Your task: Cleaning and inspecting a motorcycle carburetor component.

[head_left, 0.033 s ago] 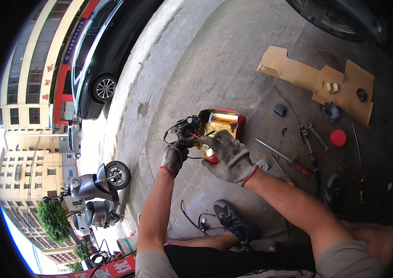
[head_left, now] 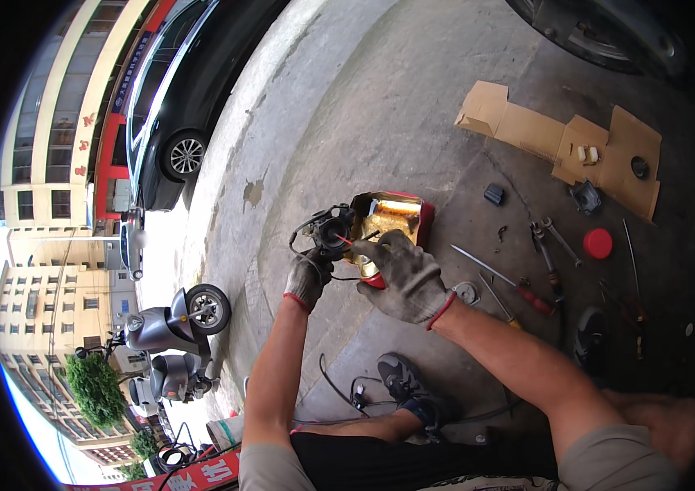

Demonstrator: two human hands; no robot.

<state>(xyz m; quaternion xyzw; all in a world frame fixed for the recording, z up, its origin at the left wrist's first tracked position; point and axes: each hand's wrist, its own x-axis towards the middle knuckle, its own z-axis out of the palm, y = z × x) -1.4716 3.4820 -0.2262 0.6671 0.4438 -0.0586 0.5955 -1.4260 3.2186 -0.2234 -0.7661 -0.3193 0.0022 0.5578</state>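
Observation:
My left hand [head_left: 309,275], in a grey work glove with red cuff, is closed round a dark carburetor [head_left: 333,231] with a round open mouth and a thin black hose looping off it. My gloved right hand [head_left: 406,277] is closed just to its right, fingers curled. From its fingertips a thin red stick or tube [head_left: 344,240] points into the carburetor's mouth. Whether more is held inside that palm is hidden. Under and behind both hands sits a cut-open red can [head_left: 426,219] with a shiny gold inside.
Right of my hands, on the concrete, lie a long screwdriver [head_left: 487,263], a yellow-handled screwdriver [head_left: 501,304], wrenches [head_left: 560,241], a red cap [head_left: 598,243] and a dark metal bowl-like part [head_left: 586,197]. Flattened cardboard [head_left: 528,131] lies beyond. Scooters [head_left: 171,327] and a black car [head_left: 169,139] stand left.

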